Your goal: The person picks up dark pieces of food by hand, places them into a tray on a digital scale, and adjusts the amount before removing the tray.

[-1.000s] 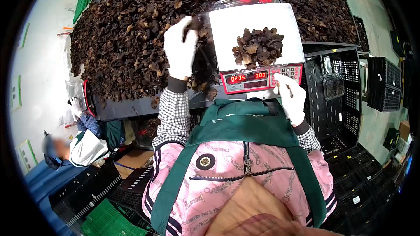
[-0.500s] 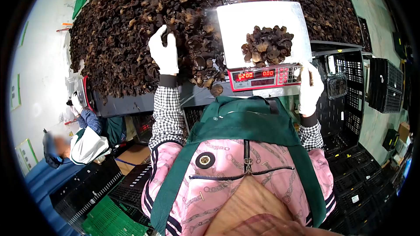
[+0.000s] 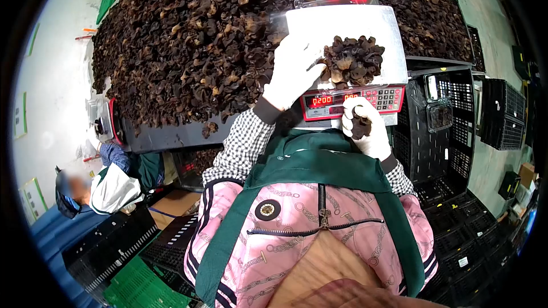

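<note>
A heap of dark brown wood ear mushrooms [image 3: 351, 61] sits on the white pan [image 3: 311, 23] of a red digital scale [image 3: 319, 113], whose display shows 0.200. My left hand [image 3: 290, 74], in a white glove, is at the heap's left side; its thumb points at the mushrooms and stands apart from the fingers. Whether it touches the heap, I cannot tell. In front of the scale's display, my gloved right hand [image 3: 368, 128] is closed round a small dark wood ear mushroom [image 3: 360, 128], partly covering the keys and digits.
A broad mound of wood ear mushrooms [image 3: 188, 51] covers the table on the left. Black crates [image 3: 416, 154] stand at the right, one with clear plastic boxes [image 3: 439, 115]. A clear lid-like tray [image 3: 325, 0] lies behind the pan. Another person [image 3: 117, 185] works at far left.
My left hand has moved right from the mound to the heap on the scale. My right hand has come down and left from the pan's corner and now holds a mushroom piece.
</note>
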A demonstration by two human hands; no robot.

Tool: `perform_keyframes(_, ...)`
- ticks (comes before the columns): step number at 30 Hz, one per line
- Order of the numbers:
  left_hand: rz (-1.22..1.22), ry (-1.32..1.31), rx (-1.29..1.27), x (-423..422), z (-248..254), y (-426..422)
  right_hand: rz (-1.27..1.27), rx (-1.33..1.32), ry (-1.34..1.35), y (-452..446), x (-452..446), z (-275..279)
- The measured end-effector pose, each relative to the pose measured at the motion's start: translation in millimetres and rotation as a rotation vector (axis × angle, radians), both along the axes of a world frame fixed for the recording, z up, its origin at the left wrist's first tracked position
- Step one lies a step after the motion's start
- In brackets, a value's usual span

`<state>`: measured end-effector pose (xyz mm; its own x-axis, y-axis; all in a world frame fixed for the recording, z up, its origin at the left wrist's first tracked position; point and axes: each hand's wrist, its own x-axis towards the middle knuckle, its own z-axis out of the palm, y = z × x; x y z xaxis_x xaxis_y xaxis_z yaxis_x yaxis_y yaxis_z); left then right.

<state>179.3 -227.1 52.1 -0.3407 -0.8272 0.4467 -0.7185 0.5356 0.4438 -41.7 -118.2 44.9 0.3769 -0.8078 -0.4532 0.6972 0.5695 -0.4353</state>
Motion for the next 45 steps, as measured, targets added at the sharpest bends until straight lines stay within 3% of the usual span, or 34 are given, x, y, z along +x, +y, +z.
perform_keyframes(2, -0.080, 0.080, 0.177, -1.4, -3.2, -7.8, -0.004, 0.028, 0.001, 0.2, -1.1, 6.9)
perform_keyframes(3, -0.081, 0.036, 0.008, 0.0, -2.5, -5.4, -0.010, 0.041, 0.001, 0.3, -1.5, 8.6)
perform_keyframes(6, 0.068, 0.253, 0.052, 6.1, 17.3, 0.4, -0.051, 0.025, -0.013, 6.2, -1.7, 6.1)
perform_keyframes(7, 0.097, 0.500, 0.434, 13.0, 29.5, 4.8, -0.016, 0.013, 0.035, 8.1, -2.5, 4.2)
perform_keyframes(8, 0.037, 0.819, 0.612, 17.9, 40.0, 8.1, 0.018, 0.000, 0.083, 9.9, -4.3, 2.0)
perform_keyframes(10, 0.124, 0.977, 0.766, 47.8, 29.4, 9.6, 0.058, -0.008, 0.167, 13.1, -4.6, 2.4)
perform_keyframes(11, 0.166, 0.877, 0.706, 56.3, 26.7, 15.9, 0.064, -0.003, 0.202, 14.7, -3.2, 4.4)
perform_keyframes(12, 0.120, 1.275, 0.818, 62.3, 24.1, 21.0, 0.071, 0.004, 0.238, 16.7, -2.0, 5.7)
perform_keyframes(16, -0.060, 1.173, 1.082, 116.9, 19.4, 72.7, 0.088, 0.011, 0.240, 20.1, -18.8, 0.5)
perform_keyframes(18, 0.120, 0.865, 1.318, 147.7, 11.8, 108.9, 0.063, 0.089, 0.287, 18.9, -25.5, -5.8)
perform_keyframes(22, 0.535, 0.579, 1.469, 221.6, -16.0, 194.6, 0.101, 0.109, 0.384, 11.8, -31.2, -9.1)
perform_keyframes(26, 1.061, 0.515, 1.256, 324.0, -46.6, 271.6, 0.153, 0.095, 0.381, 13.4, -34.2, -17.5)
perform_keyframes(28, 1.246, 0.061, 0.867, 392.2, -108.4, 325.6, 0.170, 0.082, 0.410, 14.1, -32.8, -18.7)
perform_keyframes(29, 1.257, -0.440, 0.977, 345.9, -58.2, 292.8, 0.176, 0.079, 0.432, 14.9, -31.8, -18.3)
perform_keyframes(30, 1.220, -0.622, 0.918, 314.3, -37.8, 274.2, 0.181, 0.073, 0.456, 14.9, -30.4, -17.3)
perform_keyframes(32, 0.929, -0.268, 0.594, 292.5, -50.6, 252.0, 0.182, 0.055, 0.520, 12.4, -28.3, -13.3)
perform_keyframes(34, 0.752, 0.125, 0.506, 226.5, -39.2, 202.5, 0.186, 0.035, 0.599, 10.2, -25.5, -7.7)
perform_keyframes(38, 0.278, 0.129, 0.112, 76.6, 10.7, 93.4, 0.104, -0.039, 0.579, 6.2, -25.9, -4.6)
perform_keyframes(40, 0.114, 0.262, 0.097, 22.9, 15.5, 50.5, 0.088, -0.037, 0.598, 3.4, -27.3, 2.2)
perform_keyframes(42, -0.062, 0.114, -0.083, -26.5, 19.7, 7.6, 0.058, -0.030, 0.594, 3.2, -29.9, 9.0)
perform_keyframes(45, -0.130, -0.091, -0.040, -69.6, 27.4, -18.9, 0.048, -0.079, 0.649, 8.0, -36.0, 10.3)
